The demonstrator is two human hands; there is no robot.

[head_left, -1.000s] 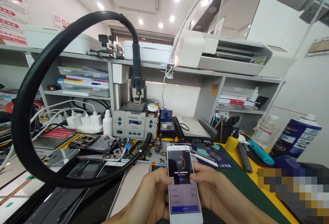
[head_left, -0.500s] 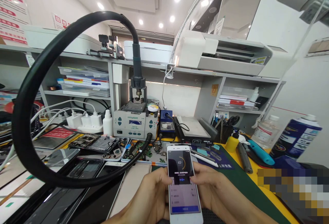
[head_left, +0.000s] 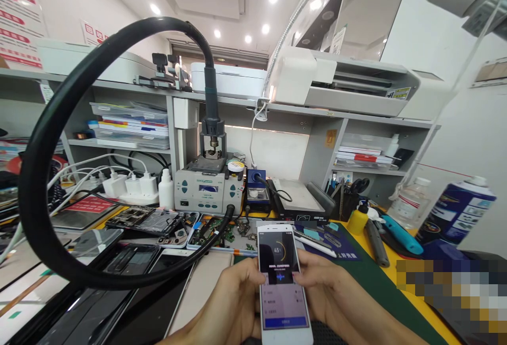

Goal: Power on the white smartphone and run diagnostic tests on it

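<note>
A white smartphone (head_left: 282,281) is held upright low in the middle of the view, its lit screen showing a dark dial with "45" and grey menu rows below. My left hand (head_left: 227,305) grips its left edge, thumb resting on the screen's left side. My right hand (head_left: 335,295) grips the right edge, with its thumb on the screen near the middle. Both hands hover above a green mat (head_left: 380,287) on the yellow bench.
A thick black hose (head_left: 59,123) loops from the hot-air station (head_left: 208,189) across the left. Opened phones and circuit boards (head_left: 146,221) lie left of the hands. Pens and tools (head_left: 376,242), a yellow bottle (head_left: 357,219) and a blue spray can (head_left: 455,210) stand right.
Hands and phone stay almost still. Only the small graphic in the middle of the phone's screen shifts slightly.
</note>
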